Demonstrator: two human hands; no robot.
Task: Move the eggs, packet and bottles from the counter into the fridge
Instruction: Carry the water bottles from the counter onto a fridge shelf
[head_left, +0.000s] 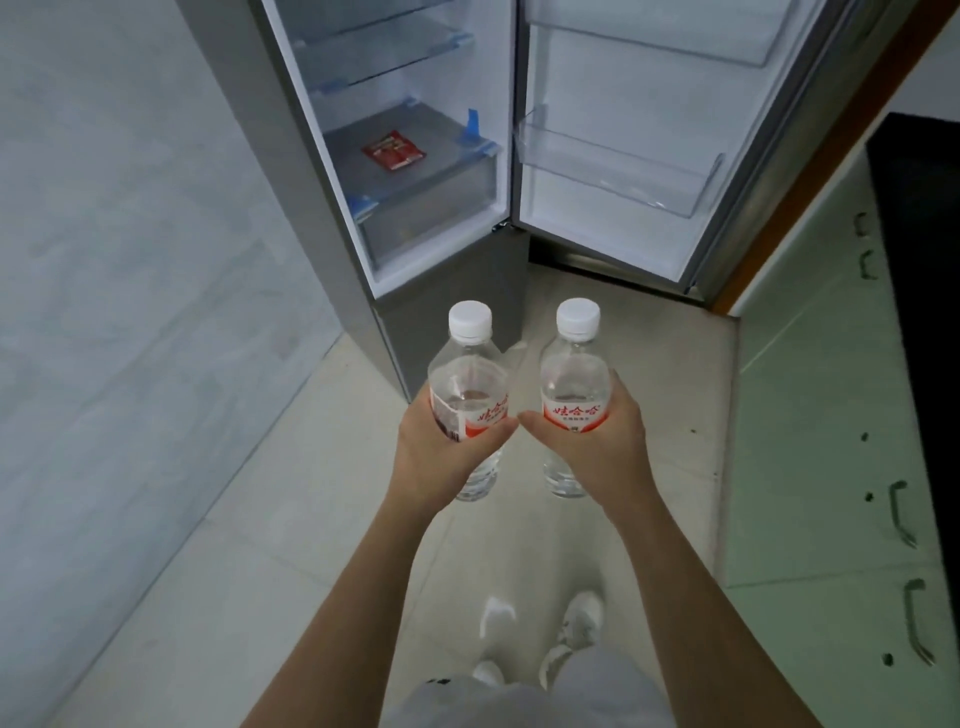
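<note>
Before the open fridge (291, 171): left hand (441, 447) wrapped round 1 water bottle (467, 384), right hand (597, 441) wrapped round the other bottle (574, 379), both upright, white caps on, side by side and just apart. Probably best lowered into the clear door bin (618, 171), one by one, kept vertical, released only once seated. Red packet (393, 149) already lying on the glass shelf (358, 135). No eggs visible. Green cabinets (810, 415) close at right; nothing blocking the way.

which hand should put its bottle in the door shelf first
Probably the right hand: its bottle is upright and on the side of the open door shelf.
</note>
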